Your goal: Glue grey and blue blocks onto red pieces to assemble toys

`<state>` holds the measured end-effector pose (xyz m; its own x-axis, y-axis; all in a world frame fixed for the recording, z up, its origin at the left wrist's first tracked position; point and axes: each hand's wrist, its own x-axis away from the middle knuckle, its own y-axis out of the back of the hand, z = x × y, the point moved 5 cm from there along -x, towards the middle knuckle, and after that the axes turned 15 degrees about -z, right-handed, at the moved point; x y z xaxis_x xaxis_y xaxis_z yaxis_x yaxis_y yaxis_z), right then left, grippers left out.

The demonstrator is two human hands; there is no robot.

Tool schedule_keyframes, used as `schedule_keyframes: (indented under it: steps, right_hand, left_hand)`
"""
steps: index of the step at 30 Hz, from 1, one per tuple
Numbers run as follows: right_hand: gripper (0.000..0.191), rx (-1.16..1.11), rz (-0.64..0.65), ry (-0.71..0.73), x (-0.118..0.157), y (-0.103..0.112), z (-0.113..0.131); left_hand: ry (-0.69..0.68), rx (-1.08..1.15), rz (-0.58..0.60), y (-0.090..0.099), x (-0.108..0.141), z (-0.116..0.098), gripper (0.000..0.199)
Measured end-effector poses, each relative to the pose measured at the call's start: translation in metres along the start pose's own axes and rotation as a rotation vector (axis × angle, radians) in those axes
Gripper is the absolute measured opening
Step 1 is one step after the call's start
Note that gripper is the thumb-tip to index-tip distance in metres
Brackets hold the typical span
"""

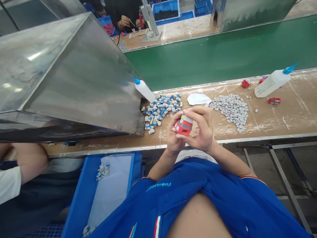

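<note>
A small red toy part (183, 128) with a grey band and a white-and-yellow piece on top is held between both hands, above the front of the bench. My left hand (172, 135) grips it from the left side. My right hand (203, 129) holds it from the right, thumb below and fingers at the top piece. Behind my left hand lies a pile of small white, blue and yellow parts (162, 107). A heap of small grey square pieces (232, 109) spreads to the right of my right hand, beside a white sheet (198, 99).
A large metal housing (99, 76) fills the left. White bottles with blue tips stand at the pile (145, 90) and lean at the right (272, 83). Red parts (274, 100) lie nearby. Behind runs a green belt (210, 59); a blue bin (81, 195) is below left. Other people sit left and across.
</note>
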<state>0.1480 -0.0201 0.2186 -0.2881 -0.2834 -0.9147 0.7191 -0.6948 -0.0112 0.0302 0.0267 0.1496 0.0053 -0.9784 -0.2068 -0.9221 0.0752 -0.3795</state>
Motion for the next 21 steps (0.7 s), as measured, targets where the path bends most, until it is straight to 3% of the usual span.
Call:
schedule_keyframes:
  steps: [3, 10, 13, 18, 21]
  right_hand:
    - [0.063, -0.015, 0.061, -0.019, 0.001, -0.007, 0.001]
    - [0.056, 0.040, 0.180, -0.057, 0.000, -0.011, 0.002]
    - [0.050, 0.052, 0.221, -0.087, 0.001, -0.011, 0.002]
    - [0.045, 0.045, 0.153, -0.038, -0.002, -0.009, 0.004]
    - [0.048, 0.008, 0.178, -0.032, -0.002, -0.010, 0.000]
  left_hand:
    - [0.210, -0.016, 0.050, -0.007, 0.015, 0.007, 0.082]
    - [0.417, -0.027, 0.066, -0.008, 0.024, 0.005, 0.082]
    - [0.455, -0.033, 0.076, -0.010, 0.023, 0.005, 0.081]
    - [0.448, 0.033, 0.103, -0.013, 0.022, 0.001, 0.077]
    - [0.428, 0.030, 0.094, -0.012, 0.020, 0.000, 0.078]
